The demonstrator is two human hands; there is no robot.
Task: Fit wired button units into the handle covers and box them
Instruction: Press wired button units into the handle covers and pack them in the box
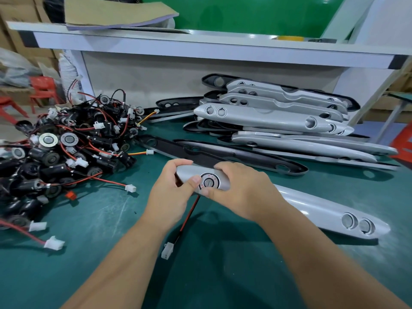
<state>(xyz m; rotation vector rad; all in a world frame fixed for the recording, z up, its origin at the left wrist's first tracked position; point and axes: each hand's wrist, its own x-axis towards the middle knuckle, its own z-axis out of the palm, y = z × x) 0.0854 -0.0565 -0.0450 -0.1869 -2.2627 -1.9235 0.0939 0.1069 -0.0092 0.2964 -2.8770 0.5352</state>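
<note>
A long silver handle cover [316, 207] lies across the green table, its two empty holes at the far right end. My left hand [172, 192] and my right hand [243, 192] both grip its left end. A round button unit [209, 182] with red lettering sits in the hole there, with both thumbs beside it. Its red and black wire [188, 217] hangs down to a white connector [167, 250] on the table. A heap of black wired button units [66, 148] fills the left side.
A stack of silver handle covers [278, 117] lies at the back right, with black backing strips [234, 157] in front of and under it. A white bench frame [200, 47] runs along the back. Red stools [42, 88] stand at far left.
</note>
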